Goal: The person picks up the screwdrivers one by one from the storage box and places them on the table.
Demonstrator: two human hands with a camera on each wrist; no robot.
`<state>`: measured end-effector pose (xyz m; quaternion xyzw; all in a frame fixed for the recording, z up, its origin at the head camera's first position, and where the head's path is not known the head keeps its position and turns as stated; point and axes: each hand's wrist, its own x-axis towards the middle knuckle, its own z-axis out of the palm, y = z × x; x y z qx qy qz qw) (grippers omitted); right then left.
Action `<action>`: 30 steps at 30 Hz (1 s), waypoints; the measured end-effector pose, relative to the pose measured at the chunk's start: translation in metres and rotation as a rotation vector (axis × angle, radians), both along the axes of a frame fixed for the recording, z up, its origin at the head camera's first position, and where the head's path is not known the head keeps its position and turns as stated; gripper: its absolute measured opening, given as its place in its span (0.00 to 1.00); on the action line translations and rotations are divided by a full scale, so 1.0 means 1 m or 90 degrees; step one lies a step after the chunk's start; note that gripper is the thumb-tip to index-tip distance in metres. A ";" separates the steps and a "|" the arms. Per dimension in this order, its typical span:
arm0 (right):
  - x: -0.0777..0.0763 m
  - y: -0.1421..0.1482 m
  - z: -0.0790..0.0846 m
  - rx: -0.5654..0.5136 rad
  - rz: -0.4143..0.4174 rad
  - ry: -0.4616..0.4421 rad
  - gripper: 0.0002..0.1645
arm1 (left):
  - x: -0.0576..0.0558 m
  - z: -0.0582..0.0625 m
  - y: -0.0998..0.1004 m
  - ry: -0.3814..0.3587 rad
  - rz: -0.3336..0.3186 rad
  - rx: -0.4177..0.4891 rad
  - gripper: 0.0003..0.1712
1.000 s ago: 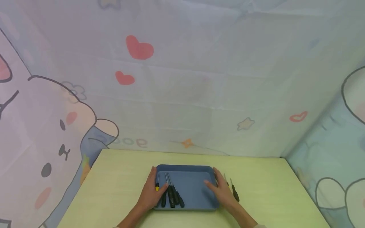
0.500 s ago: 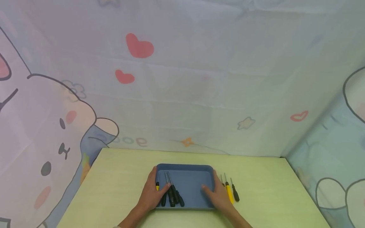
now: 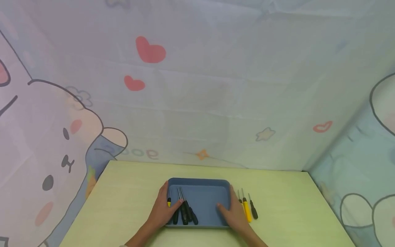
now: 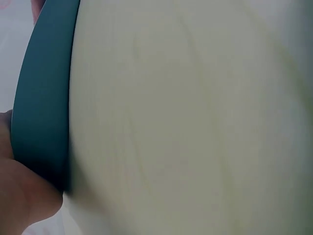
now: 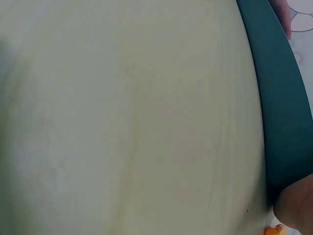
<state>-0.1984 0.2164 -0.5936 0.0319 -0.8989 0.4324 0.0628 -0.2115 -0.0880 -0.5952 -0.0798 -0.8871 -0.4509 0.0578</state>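
A shallow blue rectangular tray [image 3: 206, 202] stands on the table between both hands. My left hand [image 3: 163, 209] holds its left side, thumb over the rim and fingers along the outside. At the opposite side my right hand [image 3: 237, 214] grips it the same way. Several black-handled screwdrivers [image 3: 184, 216] lie in the tray's left part, shafts pointing away. One yellow-and-black screwdriver [image 3: 169, 203] there is partly hidden by the left hand. The wrist views show the tray's outer wall [image 4: 44, 98] close up, with part of the left hand [image 4: 24, 196] and right hand [image 5: 296, 205] against it.
Right of the tray, a yellow screwdriver [image 3: 247, 211] and a black one [image 3: 253, 210] lie on the pale yellow-green table [image 3: 287, 206]. Another shaft [image 3: 239, 195] shows beside them, its handle mostly behind the right hand. A printed cloth backdrop [image 3: 197, 103] rises behind the table.
My right hand has shifted left and inward along the tray's right side, uncovering the yellow screwdriver beside it. The left hand and the tools in the tray keep their places.
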 end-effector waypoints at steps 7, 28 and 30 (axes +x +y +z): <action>0.001 0.001 -0.007 -0.001 -0.012 0.004 0.56 | 0.001 0.011 -0.001 -0.039 -0.021 -0.007 0.60; 0.000 -0.001 -0.006 0.005 -0.010 0.012 0.55 | 0.011 0.070 0.018 0.049 -0.100 -0.257 0.45; 0.000 0.000 -0.005 0.011 -0.012 0.015 0.55 | 0.013 0.075 0.024 0.069 -0.113 -0.298 0.41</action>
